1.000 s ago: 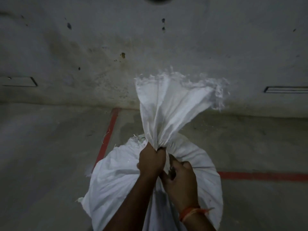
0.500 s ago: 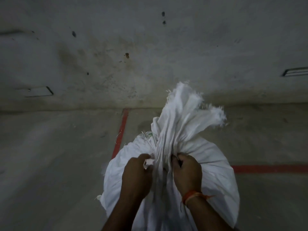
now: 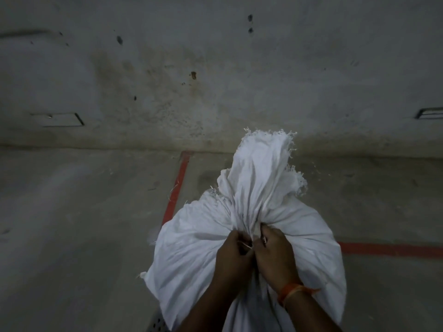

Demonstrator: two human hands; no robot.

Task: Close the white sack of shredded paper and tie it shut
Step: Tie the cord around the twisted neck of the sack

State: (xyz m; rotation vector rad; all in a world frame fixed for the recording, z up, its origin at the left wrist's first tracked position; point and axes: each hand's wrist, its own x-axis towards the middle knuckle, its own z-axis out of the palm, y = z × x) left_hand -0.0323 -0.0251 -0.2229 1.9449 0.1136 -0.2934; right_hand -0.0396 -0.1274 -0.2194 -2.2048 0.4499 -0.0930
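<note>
Grey concrete floor [image 3: 72, 236] is running back to a stained, pitted concrete wall [image 3: 167, 68], with a red painted line [image 3: 176, 188] crossing the floor to the left of the fingers and a second red line [image 3: 390, 249] lying to their right.

The white sack [image 3: 191, 248] is standing on the floor directly beneath and around both hands, full and rounded, its body bulging out on either side of the fingers. Its gathered neck [image 3: 259, 188] is rising just beyond the fingertips, bunched into tight vertical folds and ending in a frayed open edge that is leaning slightly to the right.

The left hand [image 3: 233, 257] is resting on top of the sack at the base of the neck, its fingers curled inward and pinching a thin pale string [image 3: 247, 245] at the gathered cloth. The right hand [image 3: 275, 255] is sitting just beside it, knuckles nearly touching the left, its fingers likewise curled and pressing into the bunched folds; whether these are also gripping the string cannot be told, as the fingertips are hidden in the cloth. An orange thread band [image 3: 292, 291] is circling the right wrist.

No knot is showing at the neck.

A perforated dark object [image 3: 157, 324] is showing at the lower edge, below and to the left of the fingers; it is too cropped to identify.
</note>
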